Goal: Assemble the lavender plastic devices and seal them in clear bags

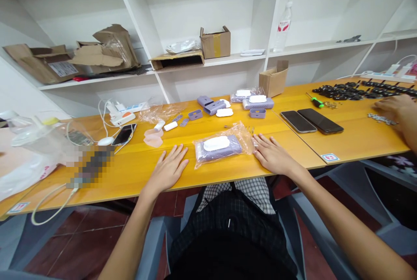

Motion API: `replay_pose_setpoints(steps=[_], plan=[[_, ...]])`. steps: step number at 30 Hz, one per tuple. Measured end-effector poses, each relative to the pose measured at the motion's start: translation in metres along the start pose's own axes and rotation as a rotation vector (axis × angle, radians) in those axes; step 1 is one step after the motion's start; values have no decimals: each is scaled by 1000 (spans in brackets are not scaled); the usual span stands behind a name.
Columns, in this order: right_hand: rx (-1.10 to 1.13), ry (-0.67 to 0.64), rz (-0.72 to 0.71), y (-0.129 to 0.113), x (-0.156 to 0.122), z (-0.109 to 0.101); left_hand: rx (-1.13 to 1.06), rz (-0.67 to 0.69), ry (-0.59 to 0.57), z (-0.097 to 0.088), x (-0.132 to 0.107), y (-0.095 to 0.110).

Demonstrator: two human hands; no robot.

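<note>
My left hand (169,168) lies flat and open on the yellow table (130,171), fingers spread, holding nothing. My right hand (272,154) also rests flat and open, its fingertips touching the edge of a clear plastic bag (221,146) that holds a purple device with a white part on top. The bag lies between my two hands. Farther back sit more purple and white device parts (215,108) and another bagged purple unit (257,101).
Two dark phones (311,120) lie to the right, with a green screwdriver (315,101) and rows of black parts (355,91). Another person's hand (395,108) rests at the far right. At left are a phone (124,134), cables, a power strip (122,117) and plastic bags. Shelves with cardboard boxes stand behind.
</note>
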State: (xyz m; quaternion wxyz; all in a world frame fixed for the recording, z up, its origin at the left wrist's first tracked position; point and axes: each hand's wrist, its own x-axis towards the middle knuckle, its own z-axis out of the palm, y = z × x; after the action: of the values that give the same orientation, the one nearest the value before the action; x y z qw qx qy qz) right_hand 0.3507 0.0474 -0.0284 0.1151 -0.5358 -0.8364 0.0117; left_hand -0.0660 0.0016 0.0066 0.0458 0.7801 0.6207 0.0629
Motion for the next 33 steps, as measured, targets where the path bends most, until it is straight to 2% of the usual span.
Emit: replay_pose_setpoints(steps=[9,13,15,17,18,20,23,27,29,31,33], plan=[[16,-8,7,-3,-1,0,29,12,-5,1,0,0],[140,3,7,7,3,-5,73,-10,-39,-2,-1,4],[261,68,35,12,7,-17,84,-14,-44,-2,-1,5],[341,208,93,10,10,-37,87,-10,-37,-1,-1,4],[345,268,81,5,12,-48,88,-6,-33,0,-1,3],[323,331,-37,-14,18,-69,89,0,-25,2,-1,0],[197,171,-278,-55,38,-84,94,4,-21,4,0,-3],[68,-126,-388,-101,75,-75,90,11,-8,5,1,-5],[33,-195,-402,-110,83,-69,87,18,-4,5,2,-5],[18,-172,-405,-110,78,-67,87,20,3,5,2,-6],[12,-135,-377,-99,63,-70,90,17,20,6,1,-5]])
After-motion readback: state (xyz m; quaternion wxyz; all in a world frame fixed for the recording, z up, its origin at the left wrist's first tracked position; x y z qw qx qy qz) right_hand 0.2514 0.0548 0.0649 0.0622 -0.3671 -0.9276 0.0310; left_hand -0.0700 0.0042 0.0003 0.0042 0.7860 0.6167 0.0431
